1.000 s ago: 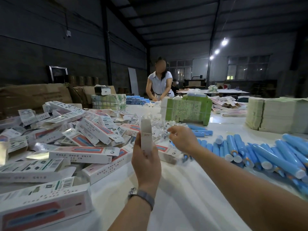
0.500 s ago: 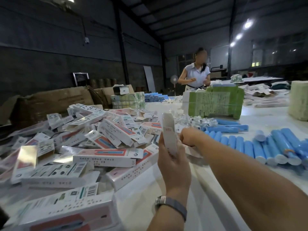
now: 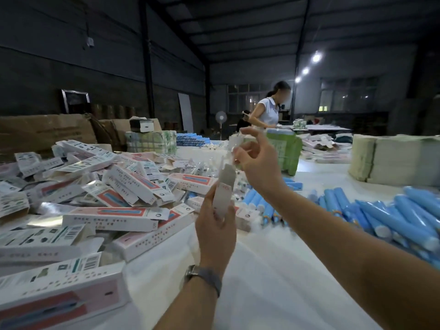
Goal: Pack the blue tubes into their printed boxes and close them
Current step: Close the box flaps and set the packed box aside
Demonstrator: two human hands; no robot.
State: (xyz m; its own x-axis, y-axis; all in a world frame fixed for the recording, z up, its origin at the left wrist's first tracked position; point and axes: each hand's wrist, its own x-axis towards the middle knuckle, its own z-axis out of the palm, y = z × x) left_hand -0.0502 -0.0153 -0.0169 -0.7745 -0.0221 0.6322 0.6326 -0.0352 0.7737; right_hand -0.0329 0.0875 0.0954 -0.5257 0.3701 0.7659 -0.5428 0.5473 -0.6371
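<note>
The left hand [image 3: 215, 231] grips an upright printed box [image 3: 222, 196], top flap open. The right hand [image 3: 258, 163] pinches a small clear packet [image 3: 234, 145] above it. Judged step: loading an insert; next, lower it into the mouth. Blue tubes [image 3: 390, 210] lie along the table's [image 3: 273, 270] right edge, boxes [image 3: 114, 210] heaped left, open cloth between.

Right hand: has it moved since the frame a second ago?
Yes. The right hand has risen from the table's clutter to above the box held by the left hand, now level with the green bundle, pinching something small and clear.
</note>
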